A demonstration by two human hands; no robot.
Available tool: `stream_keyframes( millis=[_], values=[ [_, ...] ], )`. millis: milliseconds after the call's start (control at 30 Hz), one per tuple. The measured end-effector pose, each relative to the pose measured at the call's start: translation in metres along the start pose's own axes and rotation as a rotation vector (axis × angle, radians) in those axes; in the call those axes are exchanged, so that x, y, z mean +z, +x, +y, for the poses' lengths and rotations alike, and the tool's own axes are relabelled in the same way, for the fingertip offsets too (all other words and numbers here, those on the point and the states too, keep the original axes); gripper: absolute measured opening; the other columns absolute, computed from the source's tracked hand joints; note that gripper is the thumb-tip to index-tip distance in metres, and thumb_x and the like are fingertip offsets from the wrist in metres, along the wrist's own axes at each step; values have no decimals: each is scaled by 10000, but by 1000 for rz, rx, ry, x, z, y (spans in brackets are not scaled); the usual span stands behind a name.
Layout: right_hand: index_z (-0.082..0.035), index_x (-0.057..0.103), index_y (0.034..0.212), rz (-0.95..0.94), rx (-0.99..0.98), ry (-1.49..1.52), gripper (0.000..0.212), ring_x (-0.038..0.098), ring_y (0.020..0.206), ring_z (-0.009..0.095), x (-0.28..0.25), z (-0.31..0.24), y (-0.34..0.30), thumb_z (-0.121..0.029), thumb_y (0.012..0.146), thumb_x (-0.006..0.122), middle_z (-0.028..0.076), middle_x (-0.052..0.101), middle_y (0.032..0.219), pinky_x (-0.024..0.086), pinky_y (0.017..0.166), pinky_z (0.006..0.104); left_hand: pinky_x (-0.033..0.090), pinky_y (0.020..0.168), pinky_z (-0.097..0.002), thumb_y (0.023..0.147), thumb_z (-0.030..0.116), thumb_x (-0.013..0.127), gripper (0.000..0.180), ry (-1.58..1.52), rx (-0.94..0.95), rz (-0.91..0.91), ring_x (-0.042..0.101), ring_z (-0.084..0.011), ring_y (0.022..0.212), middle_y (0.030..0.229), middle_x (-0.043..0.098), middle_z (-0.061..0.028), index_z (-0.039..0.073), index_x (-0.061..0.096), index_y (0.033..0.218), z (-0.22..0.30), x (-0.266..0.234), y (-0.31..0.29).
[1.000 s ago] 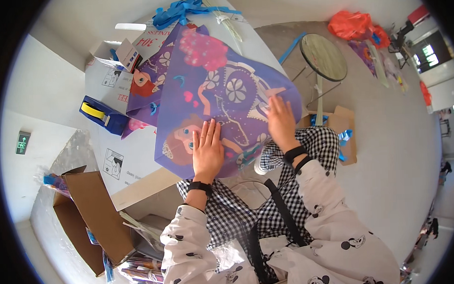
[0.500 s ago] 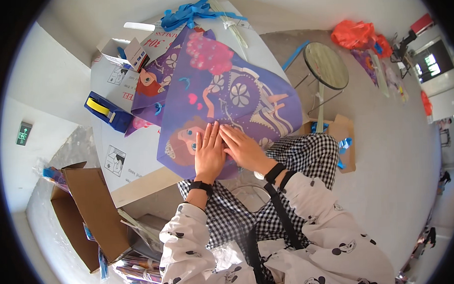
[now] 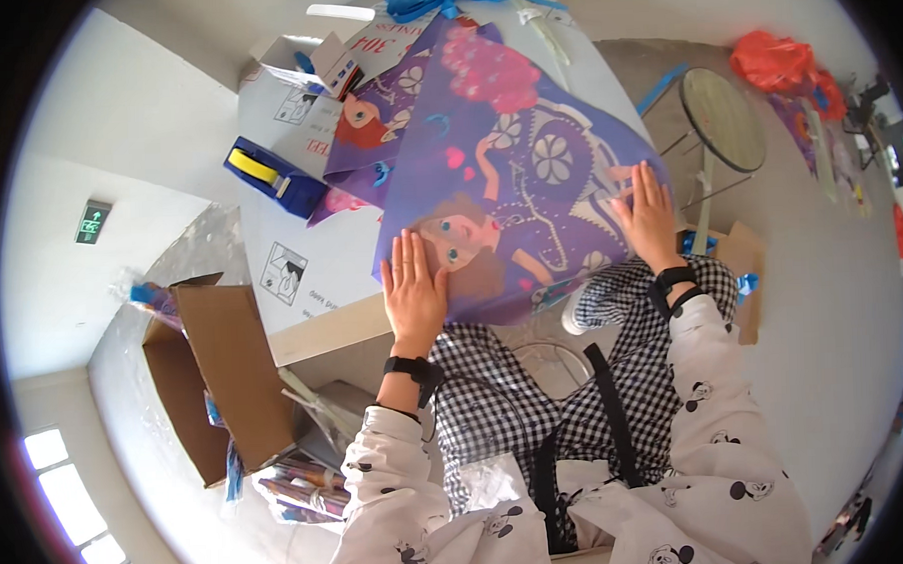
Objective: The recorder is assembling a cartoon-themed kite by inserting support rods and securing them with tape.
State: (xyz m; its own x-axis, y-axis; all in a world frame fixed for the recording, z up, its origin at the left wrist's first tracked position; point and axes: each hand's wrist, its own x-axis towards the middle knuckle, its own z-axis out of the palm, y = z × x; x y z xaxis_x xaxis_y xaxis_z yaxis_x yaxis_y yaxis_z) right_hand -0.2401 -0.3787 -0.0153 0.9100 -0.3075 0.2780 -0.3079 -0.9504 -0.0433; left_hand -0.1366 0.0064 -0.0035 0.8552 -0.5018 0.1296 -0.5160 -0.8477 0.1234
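- Two hands, one purple sheet (image 3: pixel 552 159); the sheet lies on the surface (image 3: pixel 342 271), its near part overhanging.
- Left hand (image 3: pixel 415 293): laid flat at the sheet's near-left corner.
- Right hand (image 3: pixel 648 220): laid flat by its right end.
- Fingers of both: extended, gripping nothing.
- Sheet sits beneath the fingers, its near edge spanning left to right between them; longer axis cannot be told.
- Tape dispenser (image 3: pixel 274 179): beyond the left hand, the nearer one, and apart from it.
- Change: half a second ago, hands side by side; now well apart.
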Motion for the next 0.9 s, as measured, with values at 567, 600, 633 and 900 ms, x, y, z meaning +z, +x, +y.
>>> stream_keyframes(
  millis=[567, 600, 633, 900],
  values=[
    [22, 366, 1403, 184, -133, 658, 635, 381, 1327, 387, -31, -160, 34, -82, 841, 642, 232, 416, 1419, 315, 1092, 467, 200, 1166, -480, 906, 56, 444, 592, -525, -30, 218, 221, -352, 1443, 1519, 299, -220, -32, 261, 1463, 55, -22, 38],
    [22, 381, 1393, 52, -124, 766, 592, 369, 1341, 377, -39, -195, 42, -95, 857, 604, 236, 409, 1422, 300, 1107, 466, 220, 1160, -475, 910, 42, 439, 586, -575, -100, 222, 243, -356, 1433, 1508, 316, -221, -26, 260, 1464, 54, -12, 42],
    [23, 383, 1394, 69, -154, 721, 574, 357, 1356, 368, -28, -208, 47, -110, 870, 577, 229, 406, 1430, 290, 1116, 465, 239, 1154, -469, 914, 28, 433, 581, -658, -142, 227, 265, -360, 1423, 1498, 334, -221, -20, 260, 1465, 64, -4, 52],
    [28, 364, 1426, 29, -198, 370, 575, 301, 1413, 306, 23, -211, 52, -295, 965, 483, 187, 392, 1475, 215, 1154, 468, 190, 1175, -445, 994, 190, 402, 550, -339, -192, 133, 258, -317, 1433, 1494, 347, -215, -39, 242, 1468, 72, 22, 59]
  ],
)
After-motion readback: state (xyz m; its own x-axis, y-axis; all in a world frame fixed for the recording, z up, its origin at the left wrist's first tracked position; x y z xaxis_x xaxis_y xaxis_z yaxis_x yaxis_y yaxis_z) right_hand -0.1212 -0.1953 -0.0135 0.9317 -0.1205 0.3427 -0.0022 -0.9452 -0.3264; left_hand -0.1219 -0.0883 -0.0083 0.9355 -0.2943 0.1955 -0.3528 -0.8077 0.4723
